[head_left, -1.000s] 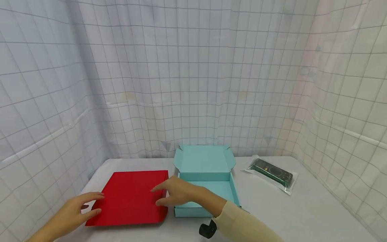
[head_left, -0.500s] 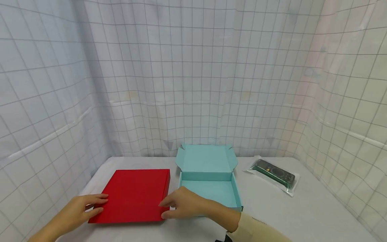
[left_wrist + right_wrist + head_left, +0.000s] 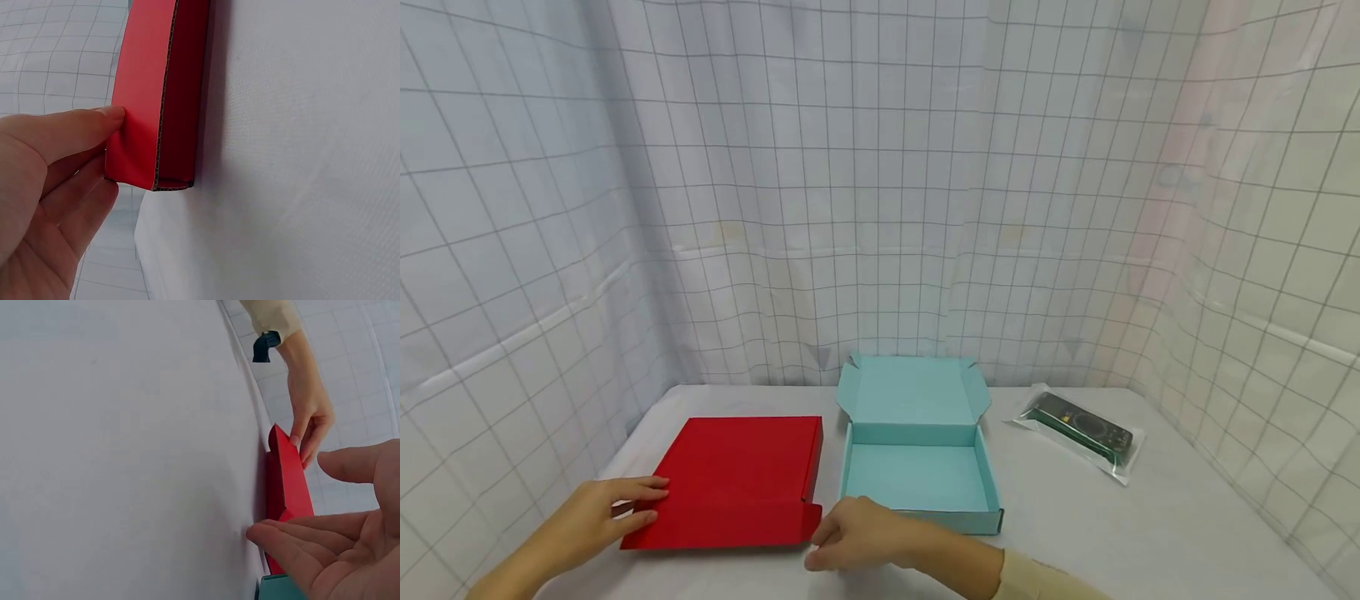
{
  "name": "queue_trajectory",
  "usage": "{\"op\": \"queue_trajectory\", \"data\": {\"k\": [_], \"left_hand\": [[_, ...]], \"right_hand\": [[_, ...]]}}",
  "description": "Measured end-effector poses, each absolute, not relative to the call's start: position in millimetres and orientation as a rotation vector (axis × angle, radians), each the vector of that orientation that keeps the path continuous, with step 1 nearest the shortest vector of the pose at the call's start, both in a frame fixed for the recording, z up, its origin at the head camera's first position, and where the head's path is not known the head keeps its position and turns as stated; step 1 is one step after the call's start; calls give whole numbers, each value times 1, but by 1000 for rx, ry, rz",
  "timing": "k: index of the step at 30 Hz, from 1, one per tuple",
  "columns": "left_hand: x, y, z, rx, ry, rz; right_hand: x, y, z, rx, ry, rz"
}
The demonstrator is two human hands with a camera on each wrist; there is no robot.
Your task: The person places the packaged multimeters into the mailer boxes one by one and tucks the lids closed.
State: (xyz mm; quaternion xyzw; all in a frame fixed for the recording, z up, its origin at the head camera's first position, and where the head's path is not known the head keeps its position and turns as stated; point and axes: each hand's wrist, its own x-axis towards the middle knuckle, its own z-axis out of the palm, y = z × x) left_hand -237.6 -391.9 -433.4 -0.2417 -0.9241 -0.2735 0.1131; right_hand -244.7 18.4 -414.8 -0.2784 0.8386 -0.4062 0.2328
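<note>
A red cardboard box (image 3: 741, 467) lies flat at the left of the table with its lid down. Its front panel is raised a little off the table, and a small side tab (image 3: 809, 522) sticks out at the right front corner. My left hand (image 3: 598, 514) pinches the panel's left end, thumb on one face (image 3: 140, 112) of the red card. Beside the tab is my right hand (image 3: 868, 537); in the right wrist view its fingers are extended and the thumb stands apart, with nothing between them.
A light blue box (image 3: 997, 500) stands open right of the red one, its lid (image 3: 913, 392) tilted back. A multimeter in a clear bag (image 3: 1078, 429) lies at the back right. White gridded curtains (image 3: 910, 208) enclose the table (image 3: 1150, 533).
My right hand has moved toward the front, off the red box's right edge, and the side tab now shows there. The left hand has stayed at the left end. The view shifted slightly.
</note>
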Motion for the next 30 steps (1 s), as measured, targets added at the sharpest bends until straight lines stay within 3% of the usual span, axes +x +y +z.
{"op": "queue_trajectory", "data": {"k": [10, 30], "left_hand": [[-238, -393, -431, -716, -2748, -828], [-240, -392, -427, -717, -2760, -791]], "right_hand": [[-242, 2, -424, -483, 2338, -1328], [-237, -20, -439, -340, 2108, -1616]]}}
